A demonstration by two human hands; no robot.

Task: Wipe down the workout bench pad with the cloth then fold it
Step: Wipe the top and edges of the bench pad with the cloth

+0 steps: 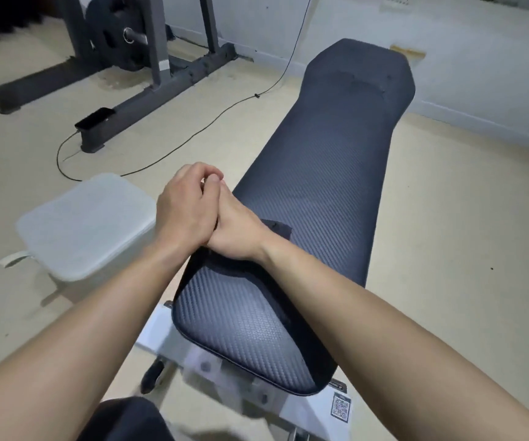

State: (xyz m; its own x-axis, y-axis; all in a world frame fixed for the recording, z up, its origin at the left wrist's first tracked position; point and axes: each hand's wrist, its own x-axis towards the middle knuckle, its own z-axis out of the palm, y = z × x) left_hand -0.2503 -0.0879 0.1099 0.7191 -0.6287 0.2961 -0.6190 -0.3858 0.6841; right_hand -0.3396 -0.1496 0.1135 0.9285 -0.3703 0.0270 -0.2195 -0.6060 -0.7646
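2 hands meet over a dark cloth at the pad's gap

Both hands are together above the bench, at the break between the seat pad and the long back pad [330, 173]. The left hand [186, 211] lies partly over the right hand [237, 230], fingers curled and thumbs touching. A small piece of dark cloth [277, 229] shows under and just beside the right wrist, lying on the surface; most of it is hidden by the hands.

The grip of each hand is closed down to a pinch. Whether either pinch has cloth in it cannot be told, since the fingertips meet above the visible fabric and nothing shows between them. The right palm seems to rest on the cloth.

As to progress, the pads give no clear sign: the seat pad [240, 326] and back pad look evenly dark, with no wet streaks or dust to tell wiped from unwiped. The cloth looks small and bunched, and the 2 hands working close together suit folding better than wiping, so the task is probably in its second part. That is a judgement only. No neat folded square is visible yet, so the fold is not finished.

On the floor nearby stand a pale box [88, 224] and a rack [135, 71].
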